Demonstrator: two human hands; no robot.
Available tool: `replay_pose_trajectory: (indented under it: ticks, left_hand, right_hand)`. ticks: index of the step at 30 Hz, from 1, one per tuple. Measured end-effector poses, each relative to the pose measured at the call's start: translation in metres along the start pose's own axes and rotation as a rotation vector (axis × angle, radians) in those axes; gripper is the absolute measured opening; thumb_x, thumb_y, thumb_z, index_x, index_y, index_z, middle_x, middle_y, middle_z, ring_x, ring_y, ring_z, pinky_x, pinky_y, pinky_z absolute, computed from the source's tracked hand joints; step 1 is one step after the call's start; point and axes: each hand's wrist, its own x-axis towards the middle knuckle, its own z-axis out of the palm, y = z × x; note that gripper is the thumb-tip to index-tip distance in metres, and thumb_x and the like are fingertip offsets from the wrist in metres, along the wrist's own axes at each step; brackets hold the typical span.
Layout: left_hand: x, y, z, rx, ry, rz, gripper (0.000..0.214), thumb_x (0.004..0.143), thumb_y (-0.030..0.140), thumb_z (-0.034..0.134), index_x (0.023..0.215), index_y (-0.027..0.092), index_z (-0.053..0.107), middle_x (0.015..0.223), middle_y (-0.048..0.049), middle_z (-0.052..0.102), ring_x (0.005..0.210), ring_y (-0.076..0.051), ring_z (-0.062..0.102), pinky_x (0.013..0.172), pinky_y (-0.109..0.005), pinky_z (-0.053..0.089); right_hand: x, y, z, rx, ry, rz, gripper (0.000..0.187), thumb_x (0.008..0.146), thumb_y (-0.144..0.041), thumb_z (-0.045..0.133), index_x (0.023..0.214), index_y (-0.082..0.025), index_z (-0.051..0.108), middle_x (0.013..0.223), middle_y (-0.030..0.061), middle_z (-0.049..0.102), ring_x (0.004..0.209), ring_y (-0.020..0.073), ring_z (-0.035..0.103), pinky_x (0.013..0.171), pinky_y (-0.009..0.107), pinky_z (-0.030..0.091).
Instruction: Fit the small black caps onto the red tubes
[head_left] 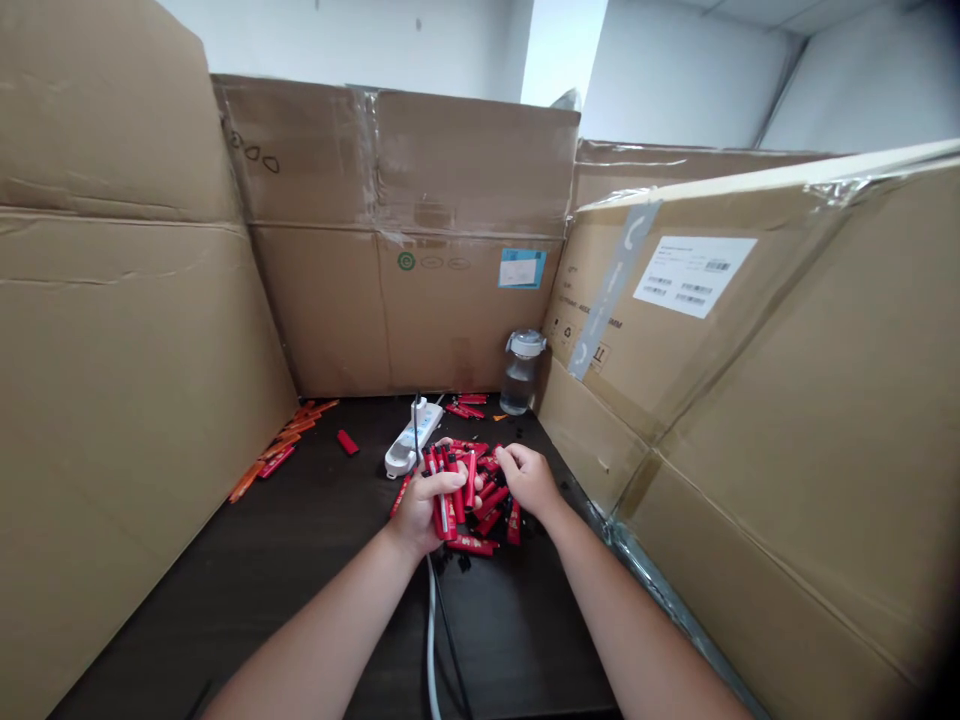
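Observation:
My left hand (427, 505) is closed around a bundle of red lighters (448, 500), small slim bodies with black ends, held roughly upright. Just to the right, my right hand (531, 478) pinches at the edge of the pile, its thumb and fingertips together on what looks like another red lighter (498, 452); the fingers hide most of it. Between and below both hands lies a loose heap of red lighters (491, 500), some with pale print. Small black pieces (464, 563) are scattered around the heap.
A white power strip (401, 455) with a plugged-in cable stands behind my left hand. A lidded water bottle (517, 375) is at the back right. Orange strips (289, 435) and a lone red lighter (347, 442) lie left. Cardboard walls (420, 320) enclose the dark table (315, 570).

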Motion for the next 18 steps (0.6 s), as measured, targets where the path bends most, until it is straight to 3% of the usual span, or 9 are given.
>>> replay_pose_trajectory:
  ticks: [5, 7, 9, 13, 18]
  left_hand:
    - [-0.004, 0.004, 0.003, -0.088, -0.040, -0.012, 0.044, 0.066, 0.009, 0.064, 0.106, 0.019, 0.052, 0.075, 0.0011, 0.060, 0.068, -0.016, 0.065, 0.063, -0.029, 0.055]
    - [-0.004, 0.006, 0.003, -0.118, -0.049, -0.023, 0.041, 0.066, 0.011, 0.064, 0.104, 0.019, 0.052, 0.074, 0.0008, 0.060, 0.065, -0.015, 0.064, 0.062, -0.029, 0.054]
    - [-0.004, 0.008, 0.002, -0.147, -0.041, -0.030, 0.038, 0.065, 0.012, 0.064, 0.101, 0.018, 0.053, 0.074, 0.0003, 0.060, 0.065, -0.015, 0.064, 0.062, -0.029, 0.054]
    - [-0.003, 0.010, 0.002, -0.193, 0.009, -0.049, 0.030, 0.061, 0.013, 0.067, 0.088, 0.015, 0.055, 0.072, -0.0016, 0.061, 0.070, -0.019, 0.065, 0.061, -0.028, 0.052]
    - [-0.001, 0.007, 0.000, -0.226, -0.020, -0.152, 0.021, 0.061, 0.017, 0.067, 0.078, 0.013, 0.054, 0.071, -0.0040, 0.061, 0.063, -0.017, 0.064, 0.058, -0.027, 0.050]
  right_hand:
    - [0.065, -0.006, 0.011, -0.305, -0.155, -0.079, 0.027, 0.087, -0.026, 0.043, 0.087, -0.017, 0.068, 0.082, 0.0050, 0.069, 0.075, 0.0169, 0.060, 0.069, 0.024, 0.042]
    - [0.100, -0.008, 0.022, -0.502, -0.288, -0.137, 0.031, 0.088, -0.019, 0.040, 0.098, -0.017, 0.069, 0.101, 0.0078, 0.069, 0.092, 0.0186, 0.061, 0.081, 0.024, 0.041]
    - [0.132, -0.009, 0.035, -0.555, -0.355, -0.144, 0.033, 0.087, -0.014, 0.040, 0.102, -0.016, 0.070, 0.109, 0.0090, 0.067, 0.101, 0.0194, 0.059, 0.087, 0.023, 0.039]
    - [0.179, -0.006, 0.062, -0.642, -0.468, -0.136, 0.033, 0.082, -0.010, 0.048, 0.105, -0.017, 0.070, 0.111, 0.0084, 0.067, 0.104, 0.0207, 0.058, 0.086, 0.021, 0.039]
    - [0.204, 0.005, 0.092, -0.739, -0.589, -0.127, 0.035, 0.076, -0.007, 0.054, 0.104, -0.018, 0.071, 0.106, 0.0102, 0.069, 0.097, 0.0218, 0.061, 0.080, 0.022, 0.041]
